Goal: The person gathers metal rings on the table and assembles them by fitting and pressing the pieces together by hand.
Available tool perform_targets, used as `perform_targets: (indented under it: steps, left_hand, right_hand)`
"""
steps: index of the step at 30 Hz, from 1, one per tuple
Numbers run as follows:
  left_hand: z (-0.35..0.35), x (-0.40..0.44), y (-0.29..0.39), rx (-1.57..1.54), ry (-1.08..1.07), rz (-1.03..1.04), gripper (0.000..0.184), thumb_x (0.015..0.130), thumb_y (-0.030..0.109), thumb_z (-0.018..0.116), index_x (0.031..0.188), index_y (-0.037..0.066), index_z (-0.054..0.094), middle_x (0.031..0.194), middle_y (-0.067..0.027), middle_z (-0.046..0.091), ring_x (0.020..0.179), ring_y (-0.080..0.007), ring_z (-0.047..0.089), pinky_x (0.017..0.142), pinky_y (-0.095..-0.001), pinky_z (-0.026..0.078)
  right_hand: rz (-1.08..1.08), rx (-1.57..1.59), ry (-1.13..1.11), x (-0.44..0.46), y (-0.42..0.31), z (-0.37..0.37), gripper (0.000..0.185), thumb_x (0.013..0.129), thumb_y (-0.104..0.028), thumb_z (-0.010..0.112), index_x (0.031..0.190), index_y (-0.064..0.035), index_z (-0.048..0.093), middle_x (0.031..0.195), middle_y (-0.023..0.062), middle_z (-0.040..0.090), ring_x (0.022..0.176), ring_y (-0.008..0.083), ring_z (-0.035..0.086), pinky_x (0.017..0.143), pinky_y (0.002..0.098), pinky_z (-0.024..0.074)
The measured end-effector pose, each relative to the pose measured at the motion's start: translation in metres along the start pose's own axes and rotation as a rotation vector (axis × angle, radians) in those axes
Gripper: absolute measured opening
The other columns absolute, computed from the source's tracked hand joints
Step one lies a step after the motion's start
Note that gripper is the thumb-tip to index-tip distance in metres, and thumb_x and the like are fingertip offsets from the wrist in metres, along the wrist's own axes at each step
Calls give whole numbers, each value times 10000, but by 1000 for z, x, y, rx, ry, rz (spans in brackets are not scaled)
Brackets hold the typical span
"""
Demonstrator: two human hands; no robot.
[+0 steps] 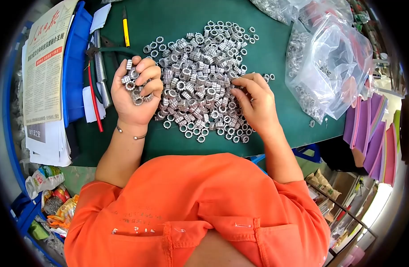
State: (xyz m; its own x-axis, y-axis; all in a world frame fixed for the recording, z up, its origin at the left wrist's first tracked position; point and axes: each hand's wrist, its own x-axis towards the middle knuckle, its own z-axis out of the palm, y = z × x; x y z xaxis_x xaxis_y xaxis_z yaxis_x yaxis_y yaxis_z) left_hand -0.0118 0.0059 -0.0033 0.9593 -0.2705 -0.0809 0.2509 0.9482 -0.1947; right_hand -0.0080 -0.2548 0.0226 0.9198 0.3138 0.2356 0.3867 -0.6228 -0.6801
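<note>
A heap of small silver toothed metal rings (195,80) lies on the green table. On the left side of the heap, my left hand (137,91) is turned palm up, its fingers curled round several of the same rings (132,84). My right hand (256,100) is at the heap's right edge, thumb and forefinger brought near each other against the rings. Whatever lies between those fingertips is too small to make out.
Clear plastic bags (331,66) with more rings stand at the right. A blue tray (77,66) and a newspaper (46,66) lie at the left, beside a red pen-like rod (95,98) and a yellow-black tool (125,29). Purple pads (369,129) sit at the right edge.
</note>
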Motion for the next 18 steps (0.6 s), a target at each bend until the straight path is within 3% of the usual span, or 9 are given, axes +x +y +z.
perform_targets:
  steps: [5,8,12,14,18]
  left_hand:
    - [-1,1,1,8,6,-6,185,909,213,454,883,42,521,788,-40,432,618,-109,408,480,-235,313]
    - [1,2,0,12,-1,-14,191,907,207,452,882,32,525,789,-42,431,617,-111,407,481,-236,313]
    - [1,2,1,10,3,-19,192,906,204,451,880,28,523,784,-41,429,617,-110,409,481,-234,312]
    - [1,2,1,14,7,-18,192,905,205,451,878,29,522,781,-40,429,616,-108,410,479,-231,312]
    - [1,2,1,15,7,-22,190,904,203,451,878,28,522,781,-40,430,612,-107,410,477,-232,310]
  right_hand:
    - [69,74,54,-12,6,4,194,713,24,706,854,-4,576,854,94,589,701,187,598,579,277,483]
    - [198,328,182,-20,7,7,233,723,38,710,896,-8,561,887,56,606,719,90,586,602,216,504]
    - [196,540,125,-23,5,-4,243,759,83,647,988,19,596,896,74,607,737,133,615,635,227,526]
    - [430,977,82,-26,5,-6,225,802,76,600,1023,33,601,897,97,624,777,166,637,644,249,546]
    - [607,1232,74,-32,7,-11,163,857,-7,563,1013,19,599,953,153,640,780,181,646,657,278,564]
